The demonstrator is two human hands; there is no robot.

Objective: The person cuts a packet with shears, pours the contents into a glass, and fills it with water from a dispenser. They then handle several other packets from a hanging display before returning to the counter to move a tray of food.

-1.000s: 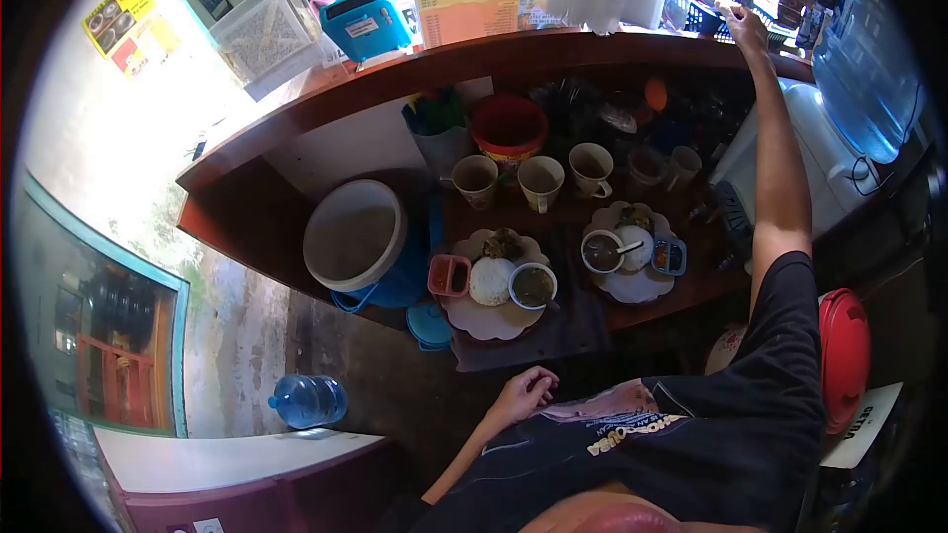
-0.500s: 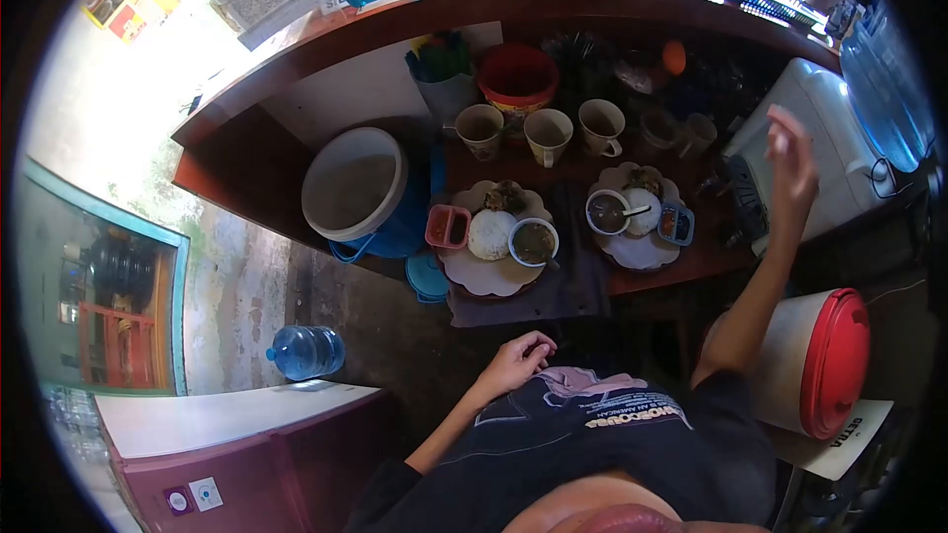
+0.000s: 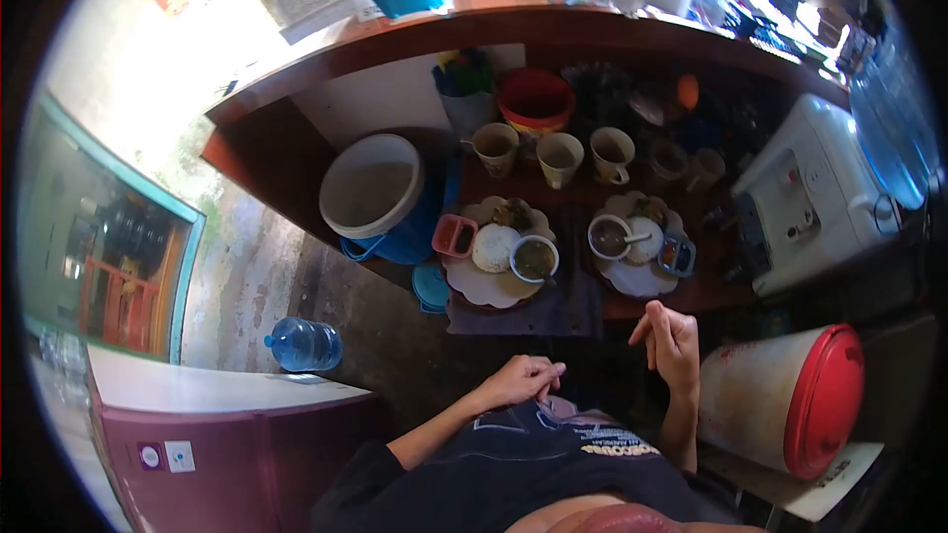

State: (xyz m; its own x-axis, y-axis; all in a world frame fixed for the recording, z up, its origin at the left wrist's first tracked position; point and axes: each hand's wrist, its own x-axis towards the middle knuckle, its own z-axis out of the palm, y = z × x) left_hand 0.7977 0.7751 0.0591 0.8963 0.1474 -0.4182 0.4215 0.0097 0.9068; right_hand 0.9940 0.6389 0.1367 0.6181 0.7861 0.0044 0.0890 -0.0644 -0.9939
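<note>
My left hand (image 3: pixel 521 379) hovers before my dark shirt, its fingers curled together and nothing visible in them. Over on the right, my right hand (image 3: pixel 671 343) is raised just below the table edge, fingers loosely bent and apart, holding nothing. Beyond it lies a scalloped plate (image 3: pixel 632 281) bearing a rice mound (image 3: pixel 647 240), a soup bowl (image 3: pixel 607 237) with a white spoon, and a small blue container (image 3: pixel 676 255). The left plate (image 3: pixel 484 288) carries rice (image 3: pixel 494 250), another soup bowl (image 3: pixel 534 259) and a pink sauce container (image 3: pixel 454 235). Neither hand touches the plates.
Three mugs (image 3: pixel 560 160) stand behind the plates, near a red tub (image 3: pixel 534 99). A white-rimmed blue bucket (image 3: pixel 371 188) is at the left, a water dispenser (image 3: pixel 805 192) at the right. A red-lidded container (image 3: pixel 780 400) sits beside my right arm; a water jug (image 3: pixel 304 344) lies on the floor.
My right hand has come down and left from beside the water dispenser to below the right plate. My left hand has shifted slightly and stays curled. The view has tilted a little.
</note>
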